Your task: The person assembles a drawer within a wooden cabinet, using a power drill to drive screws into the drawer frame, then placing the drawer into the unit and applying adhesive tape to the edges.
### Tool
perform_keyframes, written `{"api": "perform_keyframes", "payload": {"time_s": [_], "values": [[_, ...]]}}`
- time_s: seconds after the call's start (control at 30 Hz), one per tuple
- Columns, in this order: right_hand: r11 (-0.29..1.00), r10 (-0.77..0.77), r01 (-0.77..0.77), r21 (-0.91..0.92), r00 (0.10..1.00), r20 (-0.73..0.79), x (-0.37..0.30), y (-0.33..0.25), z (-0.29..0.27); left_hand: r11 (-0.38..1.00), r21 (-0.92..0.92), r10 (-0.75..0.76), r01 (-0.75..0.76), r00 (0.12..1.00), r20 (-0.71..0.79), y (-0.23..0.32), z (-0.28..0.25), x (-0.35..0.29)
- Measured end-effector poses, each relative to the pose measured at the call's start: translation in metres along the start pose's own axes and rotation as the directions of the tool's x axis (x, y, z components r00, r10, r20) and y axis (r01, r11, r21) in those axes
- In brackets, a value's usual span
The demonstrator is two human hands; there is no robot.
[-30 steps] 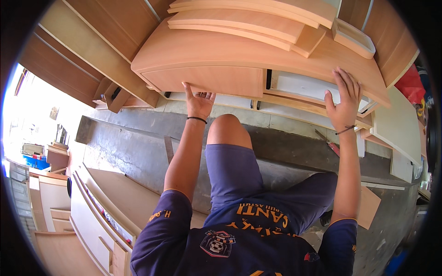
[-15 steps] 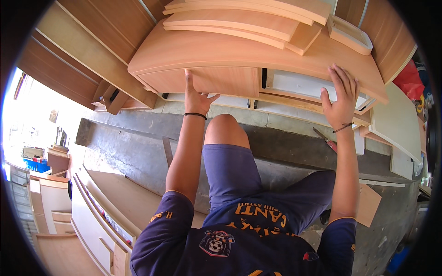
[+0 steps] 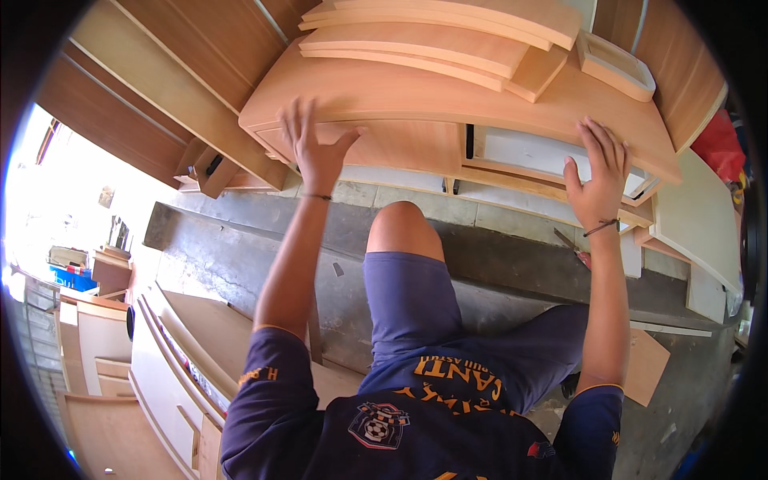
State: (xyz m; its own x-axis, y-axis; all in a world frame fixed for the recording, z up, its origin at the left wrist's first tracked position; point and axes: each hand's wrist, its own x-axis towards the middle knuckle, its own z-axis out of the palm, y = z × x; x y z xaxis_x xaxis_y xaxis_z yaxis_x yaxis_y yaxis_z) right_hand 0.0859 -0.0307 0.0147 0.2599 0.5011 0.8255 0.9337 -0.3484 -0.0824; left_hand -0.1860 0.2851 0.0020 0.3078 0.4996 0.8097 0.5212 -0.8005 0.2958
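In front of me stands a wooden cabinet with a curved top (image 3: 416, 100). My left hand (image 3: 316, 148) is spread, its fingers over the top's front edge at the left end of a closed drawer front (image 3: 404, 144). Some blur shows on those fingers; whether they touch the wood I cannot tell. To the right, a drawer bay (image 3: 516, 148) without a front shows its white inside. My right hand (image 3: 600, 168) lies by that bay with fingers stretched onto the top's edge. Neither hand holds anything.
Curved boards (image 3: 424, 48) are stacked on the cabinet, beside a small rounded wooden tray (image 3: 616, 68). A red-handled tool (image 3: 582, 256) lies on the floor ledge below. Wooden panels (image 3: 160, 72) lean at the left; pale panels (image 3: 176, 392) stand behind my left arm.
My left hand has shifted left along the drawer front and up onto the top's edge, fingers now spread. My right hand stays at the edge. The view has shifted slightly.
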Motion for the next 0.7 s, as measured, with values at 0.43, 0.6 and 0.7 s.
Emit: {"api": "perform_keyframes", "payload": {"time_s": [0.43,0.6,0.7], "values": [[1.000,-0.002,0.002,-0.009,1.000,-0.009,-0.002,0.000,0.000,0.901,0.023,0.414,-0.433,0.876,0.245,-0.020,-0.018,0.033],[1.000,-0.001,0.001,-0.007,1.000,-0.008,-0.003,0.001,0.000,0.912,-0.032,0.403,-0.409,0.879,0.254,-0.019,-0.019,0.035],[1.000,-0.004,0.004,-0.009,1.000,-0.015,-0.002,0.002,-0.001,0.918,-0.051,0.389,-0.392,0.873,0.293,-0.018,-0.020,0.039]]}}
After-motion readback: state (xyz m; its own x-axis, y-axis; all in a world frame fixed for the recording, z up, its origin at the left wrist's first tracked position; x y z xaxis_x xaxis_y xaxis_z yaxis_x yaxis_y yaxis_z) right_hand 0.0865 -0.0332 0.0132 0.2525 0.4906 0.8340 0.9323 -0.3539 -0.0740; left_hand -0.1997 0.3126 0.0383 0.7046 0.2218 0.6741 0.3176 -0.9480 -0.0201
